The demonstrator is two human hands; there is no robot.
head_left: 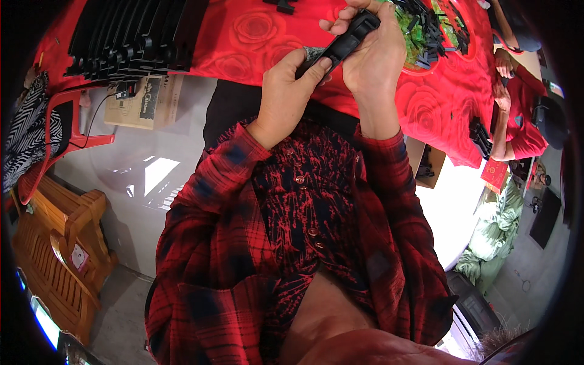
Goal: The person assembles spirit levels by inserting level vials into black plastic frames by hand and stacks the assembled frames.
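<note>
Over the near edge of a red rose-patterned tablecloth [255, 30], I hold a long, narrow black plastic part [345, 44] tilted up to the right. My left hand [287, 91] grips its lower end, the thumb lying along its top. My right hand [378, 61] wraps round the upper end from the right, its fingers curled behind it. What the part belongs to cannot be made out. A bit of grey material [313, 53] shows beside the left thumb, partly hidden. A small black piece [281, 5] lies farther back on the cloth.
Long black plastic parts [131, 36] are stacked at the left. At the right, a red-rimmed tray [433, 66] holds small black pieces and green material. Another person [526, 121] handles black parts at the far right. A cardboard box [143, 106] and red chair [91, 141] stand at left.
</note>
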